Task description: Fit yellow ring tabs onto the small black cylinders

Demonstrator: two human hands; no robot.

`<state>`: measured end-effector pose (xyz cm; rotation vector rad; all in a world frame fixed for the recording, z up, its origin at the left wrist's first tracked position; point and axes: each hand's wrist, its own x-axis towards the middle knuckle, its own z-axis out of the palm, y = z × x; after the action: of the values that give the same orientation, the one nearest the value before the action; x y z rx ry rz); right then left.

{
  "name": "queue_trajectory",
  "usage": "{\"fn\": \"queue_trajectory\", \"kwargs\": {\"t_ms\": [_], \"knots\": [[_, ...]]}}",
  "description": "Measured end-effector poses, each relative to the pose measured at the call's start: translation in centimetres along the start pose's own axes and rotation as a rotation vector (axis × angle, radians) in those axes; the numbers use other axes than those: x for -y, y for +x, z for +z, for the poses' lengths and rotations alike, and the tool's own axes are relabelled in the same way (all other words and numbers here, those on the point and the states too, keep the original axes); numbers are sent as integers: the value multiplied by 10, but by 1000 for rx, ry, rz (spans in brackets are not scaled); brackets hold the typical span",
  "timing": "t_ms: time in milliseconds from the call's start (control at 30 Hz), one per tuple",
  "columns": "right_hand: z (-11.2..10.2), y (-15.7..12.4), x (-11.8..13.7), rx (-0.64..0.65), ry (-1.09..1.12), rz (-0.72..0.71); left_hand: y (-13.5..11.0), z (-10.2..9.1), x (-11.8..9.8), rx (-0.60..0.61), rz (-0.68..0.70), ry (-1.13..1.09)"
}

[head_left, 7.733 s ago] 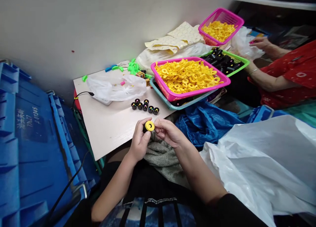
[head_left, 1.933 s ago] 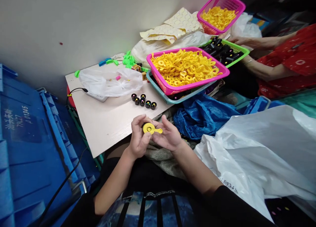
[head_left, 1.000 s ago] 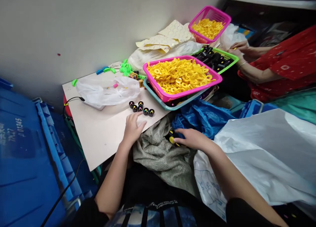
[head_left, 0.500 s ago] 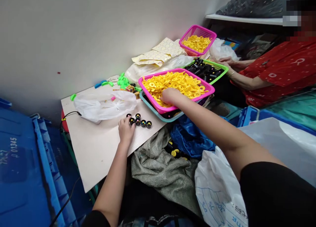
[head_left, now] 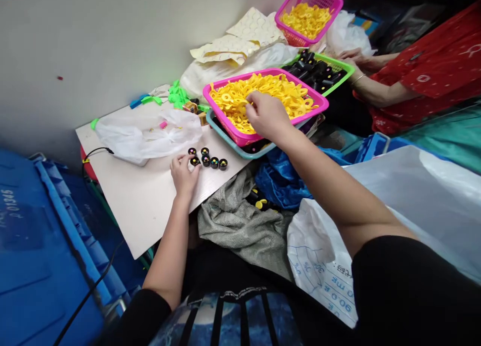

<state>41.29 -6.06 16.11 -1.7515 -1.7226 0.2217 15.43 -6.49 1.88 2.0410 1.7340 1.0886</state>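
Note:
My left hand rests on the white table, thumb and fingers closed around a small round black piece with a coloured dot in its top. Several similar black pieces stand close beside it. Over the pink basket my right hand is pinched at the fingertips on a yellow plastic ring piece, partly hidden by the fingers. A heap of yellow ring pieces fills that basket, which sits on a blue-grey tray.
A white plastic bag lies on the table. Behind are a green basket of black parts and another pink basket. A co-worker in a red top sits at right. Blue crates flank the left; a grey sack hangs in front.
My right hand has risen out of the yellow heap with its fingertips pinched. My left hand stays at the black pieces. The whole view has tilted down.

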Motion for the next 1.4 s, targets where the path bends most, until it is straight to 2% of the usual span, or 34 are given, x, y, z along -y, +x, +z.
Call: {"fn": "queue_trajectory", "kwargs": {"t_ms": [100,167,233,300,367,533,633,833,967,1033,1100,1200,1267,1400], "knots": [[-5,-51,18,165,511,28,-15,-17,-11,-6,25,-149],[4,-86,27,342,840,122,-32,-29,-24,130,50,-370],[18,-116,34,455,1063,254,-53,-39,-39,342,68,-636],[32,-138,38,486,1178,378,-73,-48,-54,448,35,-809],[39,-153,40,475,1234,472,-88,-56,-64,487,3,-865],[38,-171,45,405,1286,543,-102,-69,-72,536,103,-770],[37,-176,51,363,1308,534,-104,-72,-75,525,171,-744],[47,-183,60,297,1345,492,-107,-75,-87,380,296,-681],[54,-189,59,339,1395,464,-109,-75,-89,310,254,-688],[55,-190,59,345,1396,437,-111,-74,-87,267,277,-688],[53,-191,59,375,1401,426,-112,-75,-86,238,346,-659],[49,-189,62,539,1452,398,-112,-77,-88,201,486,-528],[47,-188,66,595,1477,365,-111,-78,-90,158,565,-434],[47,-189,72,503,1495,321,-110,-79,-95,101,628,-410]]}}
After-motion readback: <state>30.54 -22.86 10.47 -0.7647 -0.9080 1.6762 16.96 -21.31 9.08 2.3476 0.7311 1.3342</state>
